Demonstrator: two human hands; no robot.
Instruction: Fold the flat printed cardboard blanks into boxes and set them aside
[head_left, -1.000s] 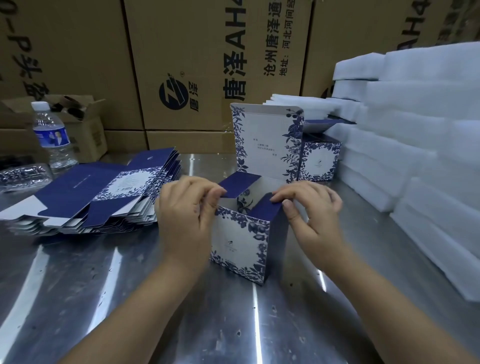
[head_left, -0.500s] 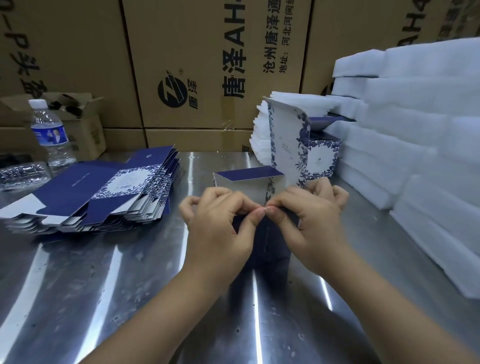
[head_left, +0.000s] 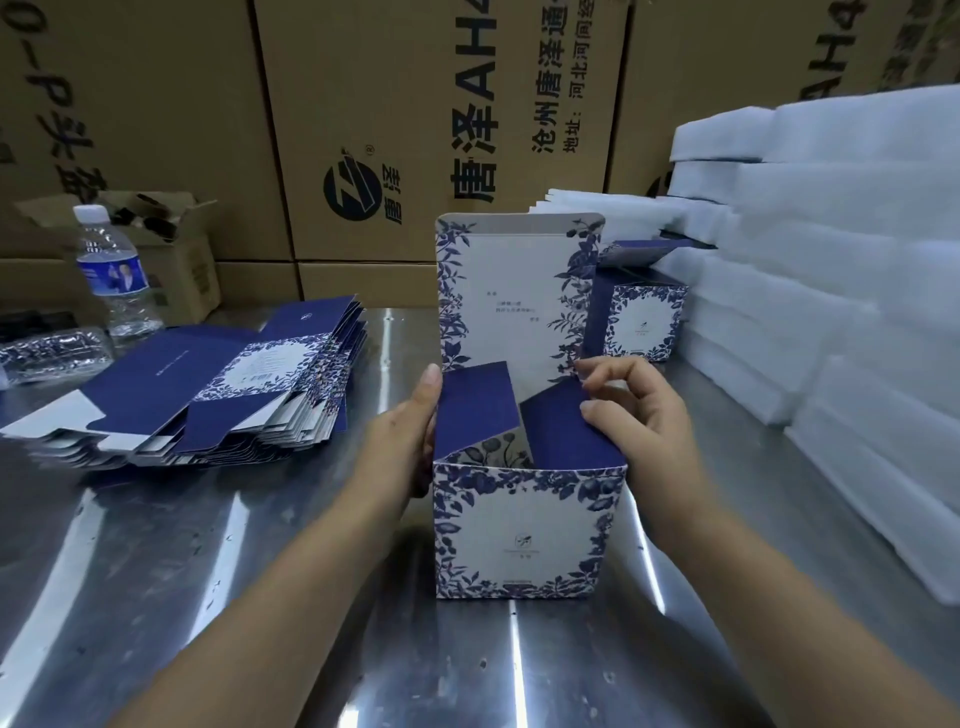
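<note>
Box (head_left: 524, 530) closure in hand: left hand (head_left: 405, 441) fingers flat against side, right hand (head_left: 644, 421) fingers pinching dust flap (head_left: 566, 436); lid (head_left: 514, 291) tuck-in judged next.

I work at a steel table (head_left: 156, 597), scuffed and dull, with long streaks of light glaring off it. Behind it, brown cartons (head_left: 363, 104) stacked high fill the whole back, printed with big black characters and a round logo. At my far left a small carton (head_left: 176, 260) stands open against them. A water bottle (head_left: 111, 270) is upright just in front of it, with a clear plastic tray (head_left: 52, 348) lying beside that. Along my right, white foam slabs (head_left: 831, 260) are piled in stacks.
</note>
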